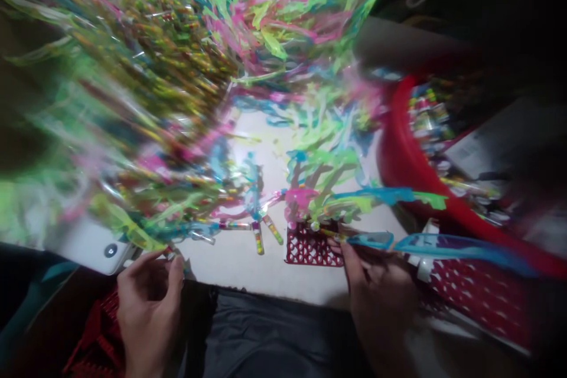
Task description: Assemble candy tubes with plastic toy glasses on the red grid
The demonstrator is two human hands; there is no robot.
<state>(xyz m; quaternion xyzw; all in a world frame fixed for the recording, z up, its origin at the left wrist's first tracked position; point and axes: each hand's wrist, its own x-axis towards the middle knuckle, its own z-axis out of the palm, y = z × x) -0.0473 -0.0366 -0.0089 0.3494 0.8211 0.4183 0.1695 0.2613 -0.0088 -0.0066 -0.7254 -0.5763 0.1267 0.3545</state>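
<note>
My left hand (153, 289) is at the table's front left, thumb and finger pinched around a small clear tube (169, 253) of colourful beads or candies. A yellow-green plastic piece (133, 230) lies just beyond its fingertips. My right hand (376, 283) is closed on a translucent blue plastic piece (372, 240) shaped like toy glasses, stretching off to the right; its other fingers are partly in shadow. Those fingertips are at the edge of a dark red perforated rack (310, 251). Between my hands lie filled tubes (258, 238), some joined to coloured plastic pieces.
A heap of filled tubes (177, 59) rises at the back left. Green, pink and blue plastic pieces (283, 6) are piled behind. At the right stands a red tub (401, 130) of tubes; another red perforated rack (478, 295) is below it. A white phone (97, 245) lies left.
</note>
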